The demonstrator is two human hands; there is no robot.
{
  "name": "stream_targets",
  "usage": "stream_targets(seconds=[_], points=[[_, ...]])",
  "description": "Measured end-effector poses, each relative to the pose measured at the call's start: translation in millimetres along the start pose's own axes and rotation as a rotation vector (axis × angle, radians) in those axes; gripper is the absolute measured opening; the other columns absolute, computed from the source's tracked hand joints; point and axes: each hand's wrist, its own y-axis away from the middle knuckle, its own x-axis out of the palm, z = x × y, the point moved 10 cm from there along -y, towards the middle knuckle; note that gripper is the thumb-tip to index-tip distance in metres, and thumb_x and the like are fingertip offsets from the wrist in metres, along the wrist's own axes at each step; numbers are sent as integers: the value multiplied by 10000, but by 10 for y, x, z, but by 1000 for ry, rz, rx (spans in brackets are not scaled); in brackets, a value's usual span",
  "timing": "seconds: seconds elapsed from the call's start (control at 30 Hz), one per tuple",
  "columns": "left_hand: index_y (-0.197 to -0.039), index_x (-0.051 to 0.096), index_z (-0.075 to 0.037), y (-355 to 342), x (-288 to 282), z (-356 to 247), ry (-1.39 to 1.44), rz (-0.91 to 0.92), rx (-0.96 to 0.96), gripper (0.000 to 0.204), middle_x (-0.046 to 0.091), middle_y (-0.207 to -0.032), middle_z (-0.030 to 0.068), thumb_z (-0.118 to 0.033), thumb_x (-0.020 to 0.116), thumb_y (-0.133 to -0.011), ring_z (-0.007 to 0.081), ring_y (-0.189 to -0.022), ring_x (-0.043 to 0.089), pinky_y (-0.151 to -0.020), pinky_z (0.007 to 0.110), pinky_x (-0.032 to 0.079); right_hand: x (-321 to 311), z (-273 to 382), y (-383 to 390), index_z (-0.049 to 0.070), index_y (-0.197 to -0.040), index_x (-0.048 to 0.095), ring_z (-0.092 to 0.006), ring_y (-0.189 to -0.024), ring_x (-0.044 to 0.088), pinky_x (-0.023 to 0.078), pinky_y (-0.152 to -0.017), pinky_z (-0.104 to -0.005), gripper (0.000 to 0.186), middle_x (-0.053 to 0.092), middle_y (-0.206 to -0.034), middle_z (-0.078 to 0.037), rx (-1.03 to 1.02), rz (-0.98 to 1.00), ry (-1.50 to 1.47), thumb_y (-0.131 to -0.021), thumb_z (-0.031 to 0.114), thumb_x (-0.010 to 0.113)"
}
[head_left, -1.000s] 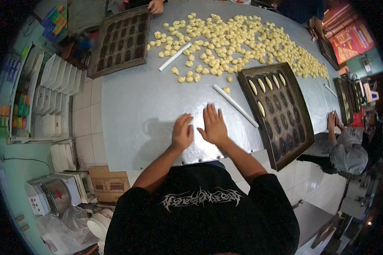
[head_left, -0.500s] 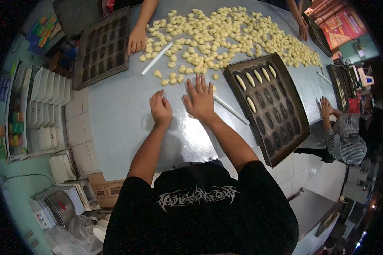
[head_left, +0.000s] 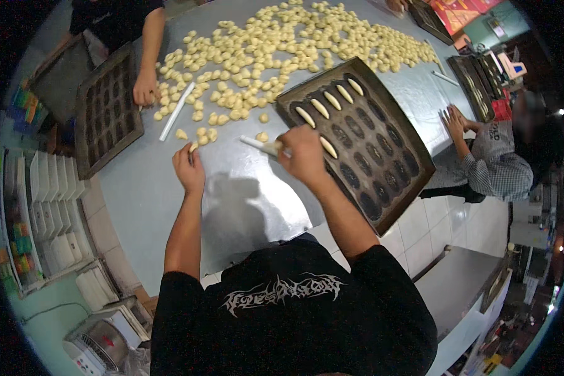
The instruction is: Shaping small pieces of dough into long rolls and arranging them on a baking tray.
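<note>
My right hand is closed around a short white rolling rod, whose free end points left over the metal table. My left hand has its fingers drawn together at a small piece of dough, close to a few loose dough balls. Just right of my right hand is a dark baking tray with oval hollows. Several long pale dough rolls lie along its far end, and another single roll sits in the following row beside my knuckles.
A wide spread of dough balls covers the far side. Another white rod lies at the left, near a co-worker's hand. An unfilled dark tray stands at the left edge. A second co-worker's hands rest at the right.
My right hand has moved from flat on the table to gripping the rod. My left hand has reached the loose dough balls. The whole view has shifted, bringing the tray leftward.
</note>
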Motion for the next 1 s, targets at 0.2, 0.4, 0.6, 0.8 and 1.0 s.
stream_targets(seconds=[0.2,0.4,0.6,0.8,1.0], points=[[-1133,654,-46,467,-183,-247,23,-30,-15,261,583,-1025,116,-34,648,-872,287,-974,519,-824,375,459,-1400,-1522,469,44,-955,629,-344,-848,589,472,-757,-428,259,627,-913,-137,465,-707,-346,-732,112,741],[-1183,660,-85,713,-265,-365,-146,21,119,343,577,-1097,107,-22,657,-845,289,-1020,520,-893,390,430,-652,-1907,849,48,-932,643,-363,-902,608,495,-797,-451,213,654,-915,-161,471,126,183,-754,142,713],[-1231,629,-60,653,-207,-450,-147,100,235,355,623,-1137,145,-39,633,-877,284,-1043,565,-940,382,437,-371,-1990,521,38,-891,685,-368,-838,637,513,-741,-437,172,660,-885,-174,463,66,81,-757,142,712],[-1228,618,-52,1055,-355,-330,64,86,55,333,635,-1099,122,-45,652,-896,250,-942,601,-765,324,510,-270,-2115,644,35,-903,706,-370,-866,653,518,-753,-452,202,662,-891,-184,552,123,77,-760,175,732],[-1066,682,-43,1268,-425,-476,247,126,-146,176,641,-1080,127,-22,655,-893,240,-1039,634,-879,290,533,-421,-1648,544,38,-986,689,-386,-850,637,511,-729,-457,263,649,-939,-193,444,105,194,-758,161,734]])
